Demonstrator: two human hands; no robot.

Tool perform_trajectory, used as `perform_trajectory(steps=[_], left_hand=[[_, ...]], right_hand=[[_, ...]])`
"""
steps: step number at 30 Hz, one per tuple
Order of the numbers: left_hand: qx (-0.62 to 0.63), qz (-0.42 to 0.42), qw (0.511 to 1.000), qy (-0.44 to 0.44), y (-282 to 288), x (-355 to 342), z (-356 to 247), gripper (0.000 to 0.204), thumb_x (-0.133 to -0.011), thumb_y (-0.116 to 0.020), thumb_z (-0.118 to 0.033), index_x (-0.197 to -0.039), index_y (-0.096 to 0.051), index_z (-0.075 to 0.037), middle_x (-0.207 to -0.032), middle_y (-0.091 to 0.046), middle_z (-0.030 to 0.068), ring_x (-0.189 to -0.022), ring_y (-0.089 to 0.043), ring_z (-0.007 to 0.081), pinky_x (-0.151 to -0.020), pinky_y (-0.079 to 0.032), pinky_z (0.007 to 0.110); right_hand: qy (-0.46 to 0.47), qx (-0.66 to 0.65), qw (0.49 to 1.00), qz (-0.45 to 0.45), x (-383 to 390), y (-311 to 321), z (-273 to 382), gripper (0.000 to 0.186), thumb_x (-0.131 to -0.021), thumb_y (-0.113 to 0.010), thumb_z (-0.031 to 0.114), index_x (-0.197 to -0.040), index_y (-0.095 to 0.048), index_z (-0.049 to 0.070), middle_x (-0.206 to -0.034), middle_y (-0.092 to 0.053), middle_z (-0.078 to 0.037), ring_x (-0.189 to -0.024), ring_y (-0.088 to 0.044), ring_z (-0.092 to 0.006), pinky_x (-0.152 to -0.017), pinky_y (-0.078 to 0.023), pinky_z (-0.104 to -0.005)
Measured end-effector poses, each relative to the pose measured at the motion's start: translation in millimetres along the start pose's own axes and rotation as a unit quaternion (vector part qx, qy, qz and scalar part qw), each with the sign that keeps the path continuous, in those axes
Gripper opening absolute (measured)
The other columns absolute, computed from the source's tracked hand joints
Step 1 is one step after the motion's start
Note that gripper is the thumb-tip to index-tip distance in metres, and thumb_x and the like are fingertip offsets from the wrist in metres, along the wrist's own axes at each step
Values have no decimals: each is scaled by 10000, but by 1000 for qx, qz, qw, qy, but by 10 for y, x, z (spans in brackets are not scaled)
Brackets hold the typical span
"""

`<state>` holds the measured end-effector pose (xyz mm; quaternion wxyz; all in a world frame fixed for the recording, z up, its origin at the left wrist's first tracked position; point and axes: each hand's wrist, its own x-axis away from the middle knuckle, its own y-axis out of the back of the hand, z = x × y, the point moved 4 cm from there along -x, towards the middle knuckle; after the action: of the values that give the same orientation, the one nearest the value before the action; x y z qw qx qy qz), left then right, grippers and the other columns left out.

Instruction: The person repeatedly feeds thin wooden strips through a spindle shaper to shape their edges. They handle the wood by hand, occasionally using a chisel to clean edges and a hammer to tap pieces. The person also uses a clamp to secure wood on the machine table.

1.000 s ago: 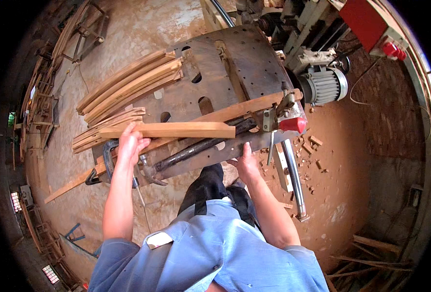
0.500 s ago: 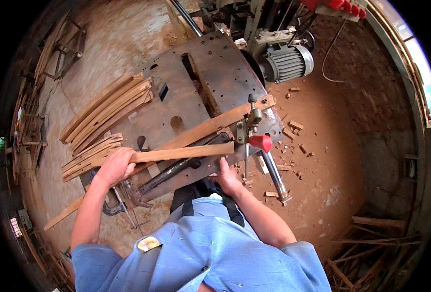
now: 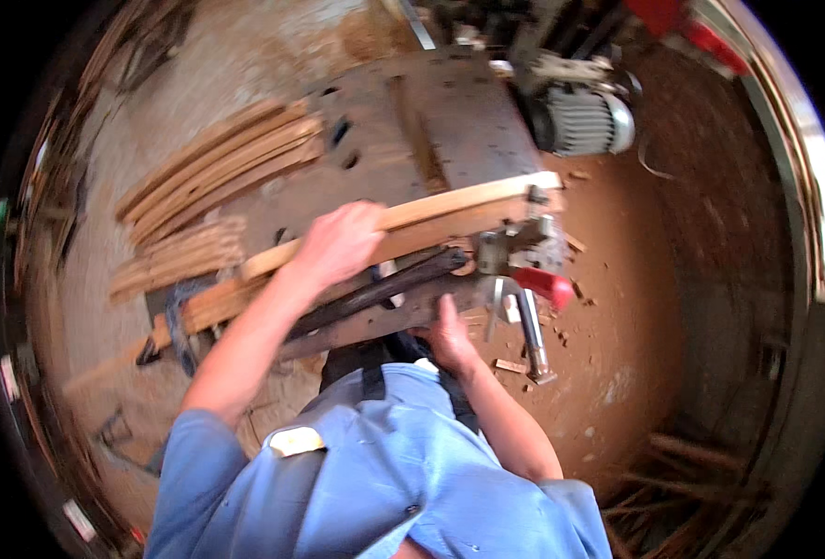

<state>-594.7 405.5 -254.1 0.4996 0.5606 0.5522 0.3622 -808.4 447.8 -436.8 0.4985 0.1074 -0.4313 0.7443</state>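
Observation:
My left hand point(image 3: 341, 244) is closed over a long pale wooden strip point(image 3: 468, 200). The strip lies along the far side of a thicker wooden guide board point(image 3: 450, 235) that crosses the metal machine table point(image 3: 357, 88). By the table's near edge is my right hand point(image 3: 452, 337), thumb pointing up and fingers partly hidden; it appears to hold nothing. A toggle clamp with a red handle point(image 3: 541, 286) stands at the guide board's right end. Between the board and my body runs a dark metal bar point(image 3: 385, 291). Motion blurs the picture.
Curved wooden pieces point(image 3: 217, 158) are stacked on the table's left, with shorter strips point(image 3: 179, 259) nearer. A blue clamp point(image 3: 178, 326) grips the left end. Beyond the right side are a grey motor point(image 3: 585, 121) and offcuts point(image 3: 510, 366) on the dusty floor.
My left hand has moved right and away from me, carrying the strip from the near side of the guide board to its far side. My right hand stays near the table edge. The view has shifted.

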Motion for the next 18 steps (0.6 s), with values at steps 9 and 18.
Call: perform_trajectory(steps=[9, 18], left_hand=[[96, -33, 995, 5, -273, -378, -41, 238, -885, -613, -240, -955, -558, -19, -921, -588, 160, -877, -623, 331, -737, -517, 446], [122, 8, 986, 113, -165, -427, 48, 210, -909, -577, -263, -920, -676, -78, -940, -626, 115, -978, -583, 299, -846, -476, 427]], right_hand=[[11, -31, 999, 18, 133, -194, 144, 640, -963, -401, 594, -1407, -356, 135, -1359, -503, -81, -1184, -523, -313, -901, -448, -521], [22, 5, 999, 31, 126, -205, 185, 675, -959, -327, 644, -1418, -343, 150, -1381, -493, -67, -1201, -526, -299, -893, -472, -495]])
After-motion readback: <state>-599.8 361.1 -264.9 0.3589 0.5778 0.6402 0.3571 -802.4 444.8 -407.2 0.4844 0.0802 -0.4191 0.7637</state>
